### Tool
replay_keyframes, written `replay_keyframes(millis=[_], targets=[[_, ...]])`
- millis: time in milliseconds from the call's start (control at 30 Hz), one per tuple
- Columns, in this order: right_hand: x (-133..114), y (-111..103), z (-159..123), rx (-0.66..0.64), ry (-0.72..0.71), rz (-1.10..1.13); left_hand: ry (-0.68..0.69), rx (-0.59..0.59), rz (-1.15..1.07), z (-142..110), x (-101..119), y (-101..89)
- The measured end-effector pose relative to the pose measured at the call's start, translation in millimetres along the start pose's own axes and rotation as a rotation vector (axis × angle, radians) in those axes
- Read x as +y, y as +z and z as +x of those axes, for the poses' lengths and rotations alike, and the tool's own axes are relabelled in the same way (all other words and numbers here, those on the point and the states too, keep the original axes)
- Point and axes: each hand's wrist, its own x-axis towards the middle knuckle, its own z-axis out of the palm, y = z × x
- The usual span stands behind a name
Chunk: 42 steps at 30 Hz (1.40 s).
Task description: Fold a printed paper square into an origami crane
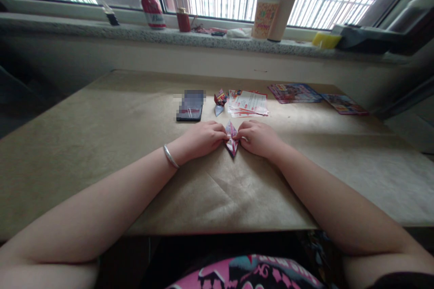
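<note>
A small folded paper piece [232, 139], printed in red and white, stands in a narrow diamond shape on the brown kraft paper table covering [101, 153]. My left hand [203, 139] presses its left side with the fingertips, and my right hand [257, 137] pinches it from the right. A silver bangle [171, 156] circles my left wrist. Beyond my hands lies a second folded paper piece [219, 102], red and blue, next to a smartphone [190, 107] with a blurred upper part.
Printed leaflets [247, 103] and glossy magazines [294, 93] lie at the table's far side. Behind the table, a granite window sill [135, 31] holds a red can [153, 11], a patterned cup [265, 17], and a yellow sponge [326, 39].
</note>
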Motion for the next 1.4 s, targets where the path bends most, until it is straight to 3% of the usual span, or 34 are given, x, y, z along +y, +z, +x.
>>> replay_keyframes(millis=[333, 567, 767, 1200, 1400], targets=[[5.2, -7.0, -3.9, -0.041, 0.069, -0.008, -0.037, -0.071, -0.005, -0.7, 1.4, -10.6], [-16.6, -13.0, -7.8, -0.065, 0.102, -0.06, -0.098, -0.011, -0.069, -4.5, 1.0, -5.8], [-28.4, -8.6, -8.8, -0.034, 0.076, -0.181, -0.018, 0.016, -0.022, -5.8, -0.2, -2.3], [-29.5, -1.4, -7.3, 0.017, 0.105, -0.092, 0.026, 0.07, -0.048, -6.2, -4.5, 3.2], [-14.2, 6.9, -4.9, 0.048, 0.052, 0.04, 0.034, 0.051, -0.073, -6.1, -5.6, 4.4]])
